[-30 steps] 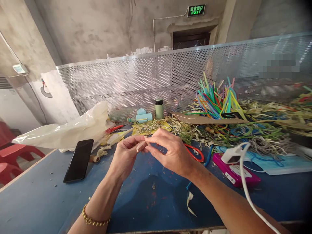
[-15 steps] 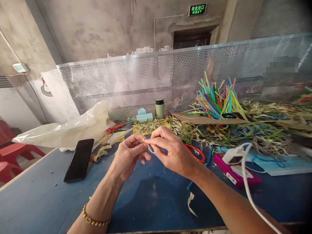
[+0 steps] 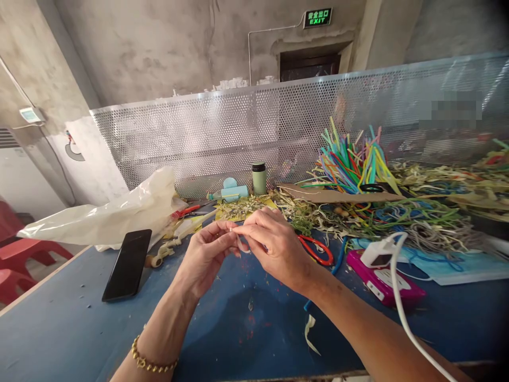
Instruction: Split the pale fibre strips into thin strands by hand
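Note:
My left hand [image 3: 209, 249] and my right hand [image 3: 274, 244] meet above the blue tabletop, fingertips almost touching. Between them is a thin pale strip [image 3: 241, 246], like a piece of dried husk, curling down below the fingers. Thumb and index finger of my left hand pinch one part of it. My right hand is closed on it too, its fingers bent over the left fingertips. Much of the strip is hidden behind the fingers. A similar pale scrap [image 3: 311, 334] lies on the table in front of my right forearm.
A black phone [image 3: 127, 265] and a plastic bag [image 3: 107, 212] lie left. Behind stand a green jar [image 3: 259, 179] and a perforated metal panel [image 3: 207, 140]. At right are orange-handled scissors [image 3: 326, 256], a magenta power strip [image 3: 384, 281] with a white cable, a face mask [image 3: 465, 265] and colourful stems [image 3: 353, 162].
The strip now shows as a narrow curled loop beneath the fingers, where a wider piece showed a second ago. My right fingers have bent in closer over the left fingertips.

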